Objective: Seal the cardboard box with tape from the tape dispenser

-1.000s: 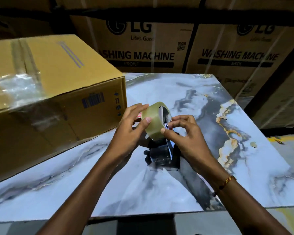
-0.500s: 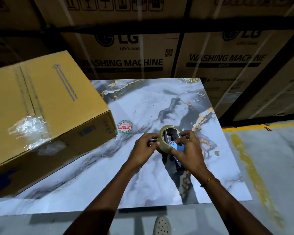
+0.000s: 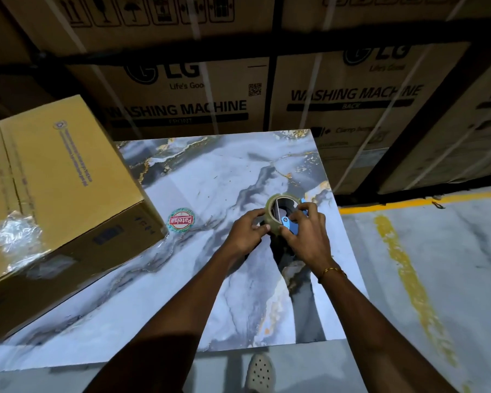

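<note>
A tape dispenser (image 3: 288, 222) with a blue frame and a roll of clear tape (image 3: 272, 207) stands on the marble-patterned table (image 3: 210, 180), right of its middle. My left hand (image 3: 245, 232) grips the roll from the left, thumb on its near rim. My right hand (image 3: 306, 236) holds the dispenser from the right, fingers curled over the blue frame. The dispenser's dark handle is mostly hidden below my hands. The yellow-brown cardboard box (image 3: 54, 188) lies at the table's left, apart from both hands, with crumpled clear tape on its near top edge.
A round red and green sticker (image 3: 181, 220) lies on the table between box and dispenser. Stacked washing machine cartons (image 3: 238, 103) rise behind the table. At the right is grey floor with a yellow line (image 3: 408, 279). My shoe (image 3: 260, 371) shows below the table's near edge.
The camera has risen and pulled back, so the hands and dispenser look smaller and farther. Both hands have stayed on the roll and dispenser, now lower against the table.
</note>
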